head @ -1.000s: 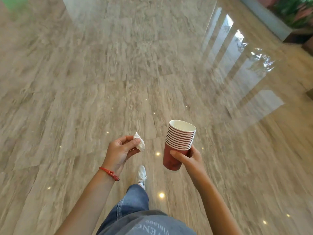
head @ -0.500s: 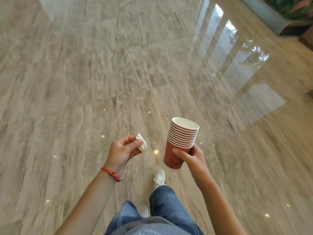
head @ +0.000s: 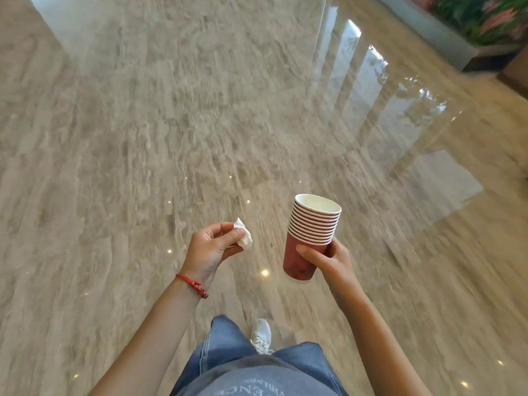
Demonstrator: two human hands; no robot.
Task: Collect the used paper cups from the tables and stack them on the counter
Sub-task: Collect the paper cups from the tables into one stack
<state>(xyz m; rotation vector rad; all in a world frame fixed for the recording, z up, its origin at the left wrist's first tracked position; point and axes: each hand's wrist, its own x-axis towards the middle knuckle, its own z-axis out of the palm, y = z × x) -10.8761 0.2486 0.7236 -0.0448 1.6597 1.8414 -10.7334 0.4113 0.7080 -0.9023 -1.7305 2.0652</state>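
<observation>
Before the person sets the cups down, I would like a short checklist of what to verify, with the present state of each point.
1. Right hand grips the cup stack firmly, fingers round the lowest cup: ok.
2. Stack nested evenly, rims close together, only slightly tilted: ok.
3. Top cup empty inside: ok; the lower cups are hidden: cannot tell.
4. Left hand free to help: not ok, it pinches a crumpled white tissue.
5. Counter in view for placing: not ok, only the polished stone floor and a planter at the far right show.
6. Path ahead free of obstacles on the visible floor: ok.
</observation>
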